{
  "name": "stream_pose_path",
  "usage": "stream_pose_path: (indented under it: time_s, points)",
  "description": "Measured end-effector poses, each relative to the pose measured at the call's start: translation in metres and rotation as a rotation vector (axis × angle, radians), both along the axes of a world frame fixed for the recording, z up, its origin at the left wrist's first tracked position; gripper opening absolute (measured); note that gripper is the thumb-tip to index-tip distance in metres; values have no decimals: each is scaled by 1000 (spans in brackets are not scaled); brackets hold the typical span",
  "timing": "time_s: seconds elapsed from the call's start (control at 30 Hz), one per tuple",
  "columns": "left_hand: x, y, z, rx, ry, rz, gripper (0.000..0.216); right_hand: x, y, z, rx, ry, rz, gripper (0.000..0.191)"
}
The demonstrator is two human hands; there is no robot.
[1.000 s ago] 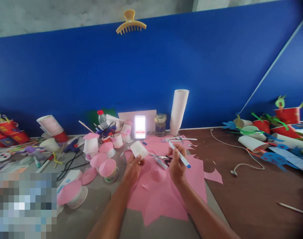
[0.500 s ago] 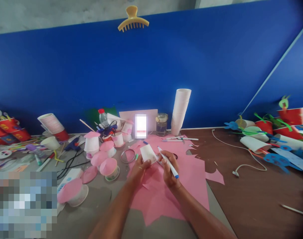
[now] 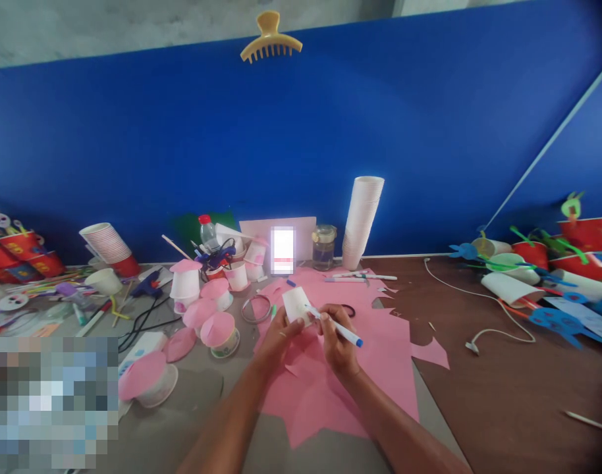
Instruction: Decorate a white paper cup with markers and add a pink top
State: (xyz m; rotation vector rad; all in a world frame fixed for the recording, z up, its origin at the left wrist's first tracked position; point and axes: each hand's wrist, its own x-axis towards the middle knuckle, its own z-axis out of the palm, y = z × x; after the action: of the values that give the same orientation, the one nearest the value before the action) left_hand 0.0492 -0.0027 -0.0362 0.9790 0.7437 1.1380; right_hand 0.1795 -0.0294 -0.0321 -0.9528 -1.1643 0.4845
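My left hand [image 3: 280, 332] grips a small white paper cup [image 3: 295, 304], tilted, with the thumb along its lower side. Between the closed fingers of my right hand [image 3: 339, 336] is a white marker [image 3: 348, 332] with a blue end. Its tip meets the cup's right side, or comes very near it; I cannot tell which. Both hands are above a cut sheet of pink paper [image 3: 380, 375]. A blue marker cap [image 3: 291, 283] lies on the paper just beyond the cup.
Left of my hands stand several cups with pink paper tops [image 3: 218, 329], near a glue gun [image 3: 147, 283]. A tall stack of white cups [image 3: 363, 224] and a glass jar [image 3: 323, 247] stand by the blue partition [image 3: 301, 131]. A white cable [image 3: 508, 329] lies on the right.
The marker's tip has come down onto or close to the cup, and its blue end has swung right. My left hand keeps its hold on the cup. The whole view has shifted slightly.
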Motion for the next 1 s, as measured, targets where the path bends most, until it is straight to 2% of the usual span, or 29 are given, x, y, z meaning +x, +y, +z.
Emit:
stream_pose_path:
  time_s: [0.37, 0.7, 0.87, 1.0]
  points:
    - [-1, 4, -11, 24, 95, 40, 45, 0, 1, 3, -13, -71, -32, 24]
    - [-2, 4, -14, 21, 112, 43, 43, -2, 0, 4, -11, -87, -27, 23]
    - [-2, 4, -12, 0, 98, 55, 47, -2, 1, 4, -14, -90, -20, 22]
    - [-1, 3, -7, -1, 66, 48, 46, -1, 1, 2, -36, 5, 22, 27]
